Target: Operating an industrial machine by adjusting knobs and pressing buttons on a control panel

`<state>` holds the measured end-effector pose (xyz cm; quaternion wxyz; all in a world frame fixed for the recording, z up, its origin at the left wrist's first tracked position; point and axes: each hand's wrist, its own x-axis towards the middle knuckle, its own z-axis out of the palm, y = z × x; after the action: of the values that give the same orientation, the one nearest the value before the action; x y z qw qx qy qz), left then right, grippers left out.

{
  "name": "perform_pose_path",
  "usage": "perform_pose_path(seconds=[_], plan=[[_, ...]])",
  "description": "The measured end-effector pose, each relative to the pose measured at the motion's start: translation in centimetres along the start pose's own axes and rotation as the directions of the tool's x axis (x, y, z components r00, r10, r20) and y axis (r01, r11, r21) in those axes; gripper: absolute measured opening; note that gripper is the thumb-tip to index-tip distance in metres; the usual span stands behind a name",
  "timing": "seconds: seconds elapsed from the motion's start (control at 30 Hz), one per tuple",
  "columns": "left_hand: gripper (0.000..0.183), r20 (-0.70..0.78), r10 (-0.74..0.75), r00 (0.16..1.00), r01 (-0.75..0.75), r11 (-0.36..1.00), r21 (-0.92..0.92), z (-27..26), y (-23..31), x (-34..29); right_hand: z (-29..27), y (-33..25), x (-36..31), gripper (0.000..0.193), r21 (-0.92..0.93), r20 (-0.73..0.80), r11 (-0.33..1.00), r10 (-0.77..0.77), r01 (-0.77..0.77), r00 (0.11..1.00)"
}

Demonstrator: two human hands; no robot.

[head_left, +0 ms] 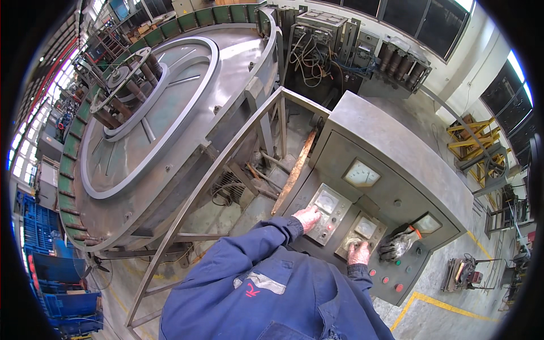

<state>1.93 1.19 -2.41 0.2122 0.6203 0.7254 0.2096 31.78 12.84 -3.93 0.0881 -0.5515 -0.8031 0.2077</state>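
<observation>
I stand at a grey control cabinet [396, 148] with two light instrument panels on its sloped face. My left hand [307, 217] is at the lower left of the left panel [330, 199], its fingers curled; whatever lies under them is hidden. On the right panel [371, 217], my right hand [358, 254] is closed with its fingertips around a round knob [355, 241]. A meter sits in the upper part of each panel. A grey work glove [398, 245] lies on the cabinet face to the right of my right hand.
Left of the cabinet stands a large round steel machine table [238, 85] carrying ring-shaped rails [211, 73]. A metal rail frame [198, 195] runs between them. Red push buttons [399, 288] sit low on the cabinet. Yellow stands [473, 136] are at the right.
</observation>
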Motion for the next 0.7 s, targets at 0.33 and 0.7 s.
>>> perform_pose_path(seconds=[0.33, 0.7], plan=[[0.025, 0.019, -0.015, 1.0, 0.015, 1.0, 0.002, 0.2, -0.1, 0.1, -0.1, -0.1, -0.1, 0.038, -0.003, 0.0, 1.0, 0.014, -0.014, 1.0], [0.026, 0.004, -0.011, 1.0, 0.011, 1.0, 0.006, 0.0, -0.1, 0.0, 0.0, -0.2, -0.1, 0.039, 0.005, -0.012, 1.0, -0.007, 0.007, 1.0]])
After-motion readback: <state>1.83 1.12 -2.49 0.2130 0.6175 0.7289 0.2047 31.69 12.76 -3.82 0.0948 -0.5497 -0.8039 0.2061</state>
